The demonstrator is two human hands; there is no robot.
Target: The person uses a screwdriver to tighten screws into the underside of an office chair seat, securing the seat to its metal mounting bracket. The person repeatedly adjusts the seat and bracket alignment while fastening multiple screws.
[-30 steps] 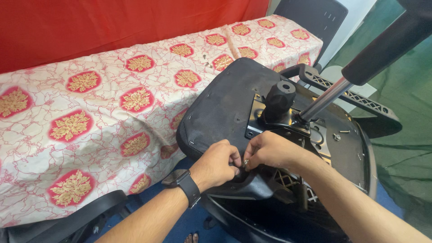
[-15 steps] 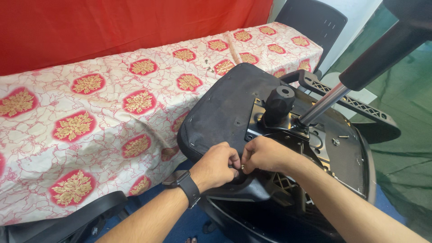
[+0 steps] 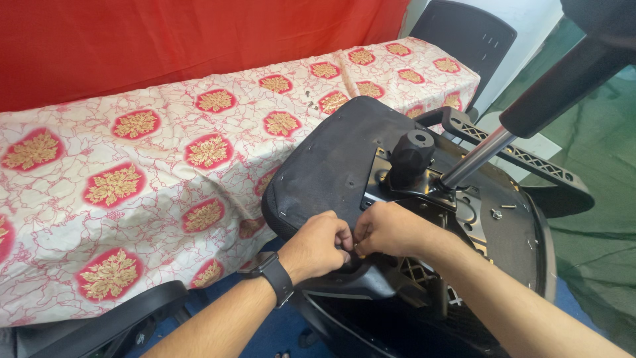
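An upturned black office chair seat (image 3: pixel 334 159) lies with its underside facing me, its metal mechanism plate (image 3: pixel 464 202) and round black knob (image 3: pixel 411 152) exposed. A silver gas-lift rod (image 3: pixel 474 159) runs up to the right. My left hand (image 3: pixel 318 245), with a black watch (image 3: pixel 271 275) on its wrist, and my right hand (image 3: pixel 391 229) meet at the seat's near edge above a black armrest bracket (image 3: pixel 364 275). Both pinch a small part between the fingertips; the fingers hide what it is.
A table under a white cloth with red and gold medallions (image 3: pixel 165 172) stands to the left, against a red curtain (image 3: pixel 165 40). A second black chair back (image 3: pixel 464 36) is at the far right. A black armrest (image 3: pixel 523 159) sticks out right. Another black chair part (image 3: pixel 99 325) lies bottom left.
The view has drifted slightly, so the chair and hands sit a little lower in frame. Both hands remain pinched together at the same spot on the seat's near edge.
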